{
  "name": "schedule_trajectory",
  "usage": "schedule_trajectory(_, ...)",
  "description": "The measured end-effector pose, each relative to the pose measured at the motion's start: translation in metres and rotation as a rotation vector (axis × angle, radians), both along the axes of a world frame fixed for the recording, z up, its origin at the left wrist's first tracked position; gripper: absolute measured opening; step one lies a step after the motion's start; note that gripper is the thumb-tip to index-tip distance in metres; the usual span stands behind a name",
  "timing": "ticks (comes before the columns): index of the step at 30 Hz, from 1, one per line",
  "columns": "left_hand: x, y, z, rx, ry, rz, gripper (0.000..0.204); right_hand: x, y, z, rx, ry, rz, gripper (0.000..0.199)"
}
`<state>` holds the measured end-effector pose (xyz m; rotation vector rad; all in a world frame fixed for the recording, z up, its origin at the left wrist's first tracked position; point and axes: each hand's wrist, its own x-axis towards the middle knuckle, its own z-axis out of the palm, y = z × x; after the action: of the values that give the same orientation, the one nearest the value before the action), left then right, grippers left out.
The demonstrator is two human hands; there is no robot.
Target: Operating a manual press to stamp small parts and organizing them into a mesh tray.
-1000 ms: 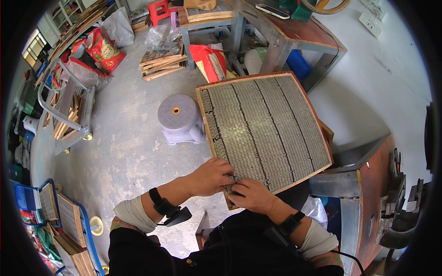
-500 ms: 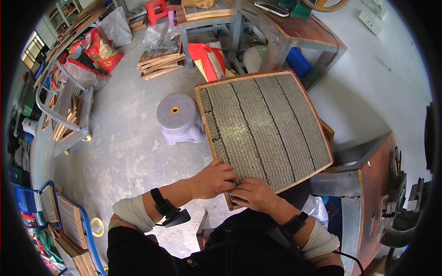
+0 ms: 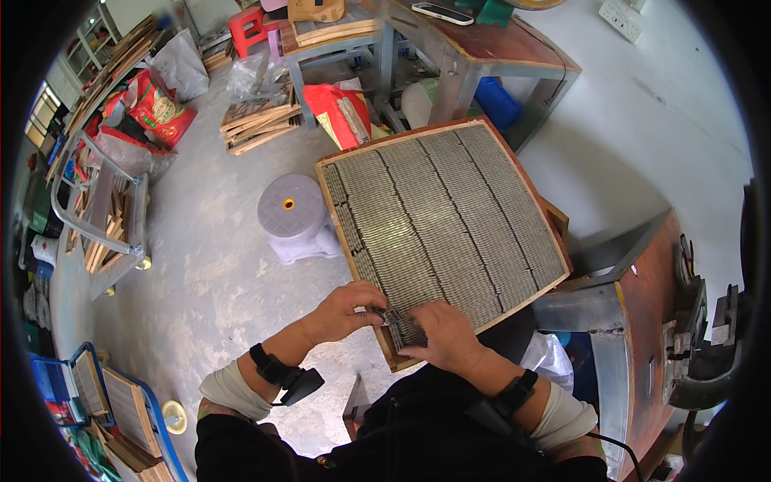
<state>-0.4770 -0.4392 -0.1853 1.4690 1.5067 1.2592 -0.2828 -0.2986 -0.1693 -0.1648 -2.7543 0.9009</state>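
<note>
A wooden-framed tray (image 3: 526, 309) lies tilted in front of me, packed with rows of thin grey pieces (image 3: 458, 225) divided by dark lines. Over its near left corner, my left hand (image 3: 349, 312) pinches at the far end of a short row of grey pieces (image 3: 395, 328). My right hand (image 3: 450, 336) spans that same short row, thumb at its near end and fingers toward its far end. Bare wood shows in the corner beside it. Exactly what the pieces are is too small to tell.
A grey-purple plastic stool (image 3: 291, 207) stands left of the tray. Beyond are stacked wooden frames (image 3: 261, 120), a red and white sack (image 3: 337, 116) and a metal-legged table (image 3: 514, 40). A hand cart (image 3: 104, 209) stands at left; a brown-topped bench (image 3: 646, 337) is close on the right.
My hands were close together at the tray's corner; now they are apart, with the short row of grey pieces showing between them. The view has shifted slightly.
</note>
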Motion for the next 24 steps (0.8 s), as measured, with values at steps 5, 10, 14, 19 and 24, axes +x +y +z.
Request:
schedule_trajectory(5, 0.003, 0.002, 0.004, 0.032, 0.161, -0.041, 0.025, -0.003, -0.007, -0.002, 0.186, -0.064, 0.156, 0.049)
schedule_trajectory(10, 0.011, 0.022, 0.030, 0.014, 0.032, 0.066, 0.025, 0.003, 0.000, 0.001, 0.171, -0.012, 0.286, 0.042)
schedule_trajectory(14, 0.024, 0.070, 0.067, -0.076, 0.016, 0.014, 0.021, 0.050, 0.039, 0.022, 0.006, 0.137, 0.091, 0.032)
schedule_trajectory(19, 0.099, 0.169, 0.120, -0.081, 0.067, -0.239, 0.020, 0.172, 0.074, 0.074, 0.059, 0.215, -0.381, 0.026)
schedule_trajectory(24, 0.249, 0.275, 0.150, 0.397, 0.193, -0.735, 0.019, 0.304, 0.066, 0.117, 0.137, 0.308, -1.004, 0.023)
